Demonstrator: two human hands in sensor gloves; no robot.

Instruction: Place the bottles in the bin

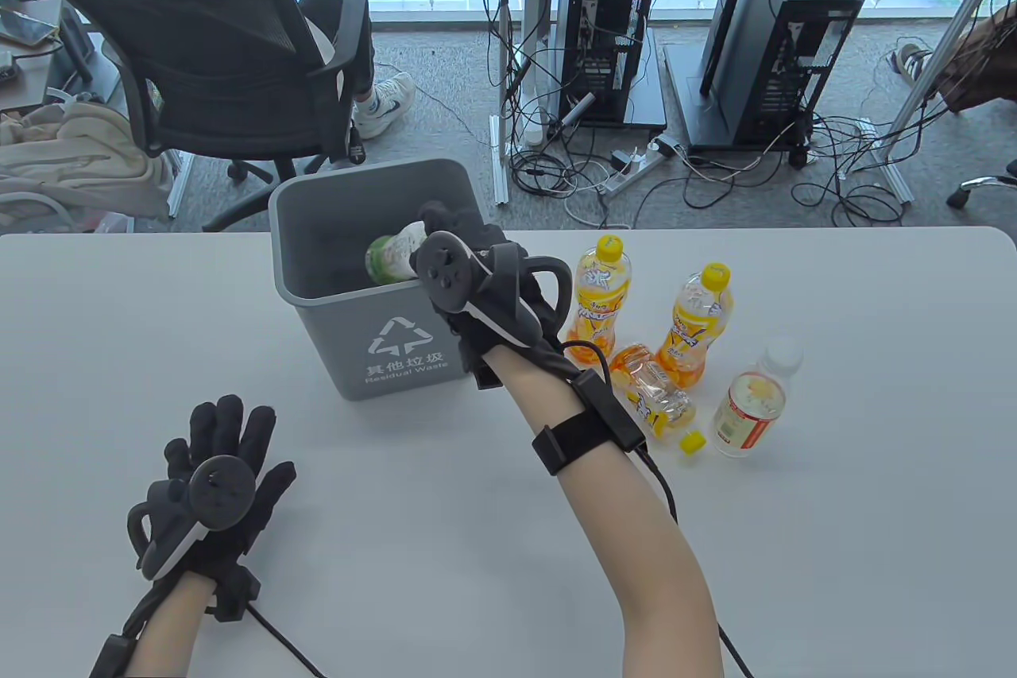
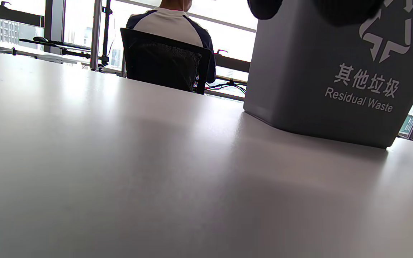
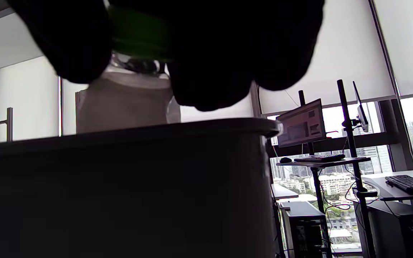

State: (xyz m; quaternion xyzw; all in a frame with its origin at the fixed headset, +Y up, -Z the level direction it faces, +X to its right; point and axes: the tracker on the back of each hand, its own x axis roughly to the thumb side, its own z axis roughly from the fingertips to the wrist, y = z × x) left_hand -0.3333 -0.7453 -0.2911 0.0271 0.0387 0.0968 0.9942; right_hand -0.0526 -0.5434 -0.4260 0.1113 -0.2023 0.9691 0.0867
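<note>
Green bottle (image 1: 395,252) held over the grey bin's (image 1: 318,304) opening, gripped by the right hand (image 1: 469,288) at the bin's right rim. Left hand (image 1: 210,487) rests flat on the table (image 1: 397,535), fingers spread. Four bottles remain right of the bin: three orange, one (image 1: 655,396) lying down, and a white-capped one (image 1: 751,404)

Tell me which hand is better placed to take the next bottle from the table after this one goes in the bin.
The right hand. It holds the green-labelled bottle over the grey bin, and the four remaining bottles lie just right of the bin. The left hand rests flat on the table, on the far side from them.
</note>
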